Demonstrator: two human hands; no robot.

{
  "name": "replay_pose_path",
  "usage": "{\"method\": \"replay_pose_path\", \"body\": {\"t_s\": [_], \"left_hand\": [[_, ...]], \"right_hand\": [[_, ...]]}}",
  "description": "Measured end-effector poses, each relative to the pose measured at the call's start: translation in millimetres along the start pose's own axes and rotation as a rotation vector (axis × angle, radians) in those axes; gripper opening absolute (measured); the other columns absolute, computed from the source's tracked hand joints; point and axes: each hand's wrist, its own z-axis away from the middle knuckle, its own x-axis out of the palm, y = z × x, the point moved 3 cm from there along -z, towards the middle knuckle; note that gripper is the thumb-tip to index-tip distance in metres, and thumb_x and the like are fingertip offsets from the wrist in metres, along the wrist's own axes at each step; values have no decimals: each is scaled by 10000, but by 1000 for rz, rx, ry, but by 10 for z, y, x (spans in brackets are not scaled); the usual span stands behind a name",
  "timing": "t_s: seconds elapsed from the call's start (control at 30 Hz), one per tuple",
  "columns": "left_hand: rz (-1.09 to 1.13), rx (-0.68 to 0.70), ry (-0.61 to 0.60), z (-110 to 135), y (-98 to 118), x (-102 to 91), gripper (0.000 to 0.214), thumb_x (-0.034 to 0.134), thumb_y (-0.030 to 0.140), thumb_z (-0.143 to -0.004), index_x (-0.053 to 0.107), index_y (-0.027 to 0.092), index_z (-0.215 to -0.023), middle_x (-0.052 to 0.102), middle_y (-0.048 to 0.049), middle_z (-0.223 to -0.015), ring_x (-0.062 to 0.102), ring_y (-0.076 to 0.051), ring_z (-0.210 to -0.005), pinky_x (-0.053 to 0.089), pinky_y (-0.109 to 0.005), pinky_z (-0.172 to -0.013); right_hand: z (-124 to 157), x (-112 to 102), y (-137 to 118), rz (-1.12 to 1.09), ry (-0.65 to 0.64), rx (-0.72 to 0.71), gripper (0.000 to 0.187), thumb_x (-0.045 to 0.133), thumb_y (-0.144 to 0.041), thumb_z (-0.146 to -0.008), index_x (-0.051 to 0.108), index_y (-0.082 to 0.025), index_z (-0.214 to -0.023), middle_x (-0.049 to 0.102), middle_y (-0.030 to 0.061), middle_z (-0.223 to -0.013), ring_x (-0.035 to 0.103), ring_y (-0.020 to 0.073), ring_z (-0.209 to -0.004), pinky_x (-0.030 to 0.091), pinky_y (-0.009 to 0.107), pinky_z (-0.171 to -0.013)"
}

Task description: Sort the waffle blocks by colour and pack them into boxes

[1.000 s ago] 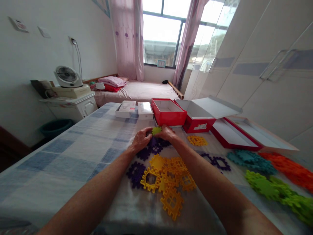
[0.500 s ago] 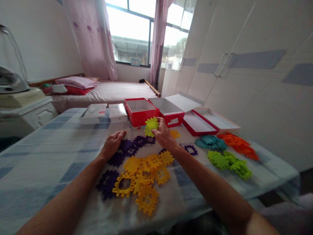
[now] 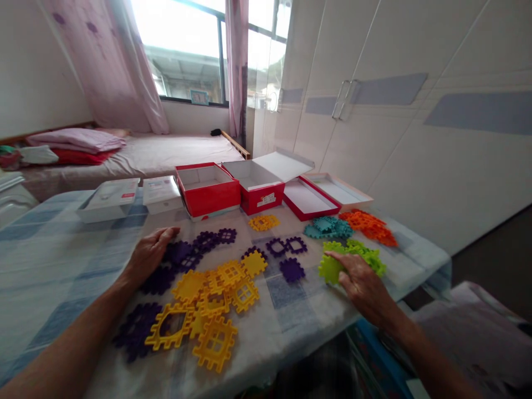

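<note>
My right hand (image 3: pixel 361 280) lies on a lime-green puzzle tile (image 3: pixel 330 267) at the near edge of the green tile pile (image 3: pixel 362 254), fingers curled over it on the cloth. My left hand (image 3: pixel 148 252) rests palm-down, fingers stretched, on the dark purple tiles (image 3: pixel 183 255) at the left. Between my arms lies a heap of yellow tiles (image 3: pixel 211 288). More purple tiles (image 3: pixel 288 256) sit in the middle.
Behind the tiles stand a red box (image 3: pixel 206 189), a second open red box (image 3: pixel 261 186) and a flat red lid tray (image 3: pixel 310 198). Teal tiles (image 3: pixel 328 227) and orange tiles (image 3: pixel 368 225) lie right; white boxes (image 3: pixel 112 197) left. The table's right edge is near my right hand.
My right hand carried the lime-green tile from in front of the red box across to the green pile on the right. The view swung right. My left hand stayed on the purple tiles.
</note>
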Motion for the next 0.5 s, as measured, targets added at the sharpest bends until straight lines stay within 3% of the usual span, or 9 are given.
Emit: {"method": "replay_pose_path", "body": {"t_s": [0.17, 0.33, 0.4, 0.5], "left_hand": [[7, 20, 33, 4, 2, 3, 530, 385, 576, -762, 657, 175, -975, 681, -98, -1082, 614, -272, -1015, 431, -398, -960], [15, 53, 38, -11, -16, 27, 584, 359, 607, -772, 666, 164, -999, 686, -87, -1078, 615, -242, -999, 446, -347, -935], [2, 64, 41, -20, -26, 34, 585, 351, 590, -788, 666, 152, -1012, 684, -92, -1081, 614, -240, -995, 443, -342, -931], [-3, 70, 40, -25, -40, 44, 575, 344, 567, -807, 661, 144, -1033, 680, -97, -1082, 610, -237, -1001, 440, -336, -925]], "right_hand": [[51, 54, 95, 237, 150, -9, 413, 436, -185, -783, 596, -182, -1164, 557, 116, -1113, 505, 263, -1039, 408, 440, -939], [-16, 32, 52, 218, 260, -84, 391, 441, -244, -809, 565, -197, -1177, 526, 126, -1166, 485, 290, -1108, 379, 478, -978], [-96, 11, -79, 157, 255, -132, 380, 434, -256, -825, 556, -203, -1182, 530, 121, -1161, 490, 279, -1112, 373, 468, -993], [-219, 46, -364, 48, 150, -197, 388, 415, -265, -850, 530, -213, -1218, 521, 106, -1218, 473, 251, -1166, 374, 435, -1020]]}}
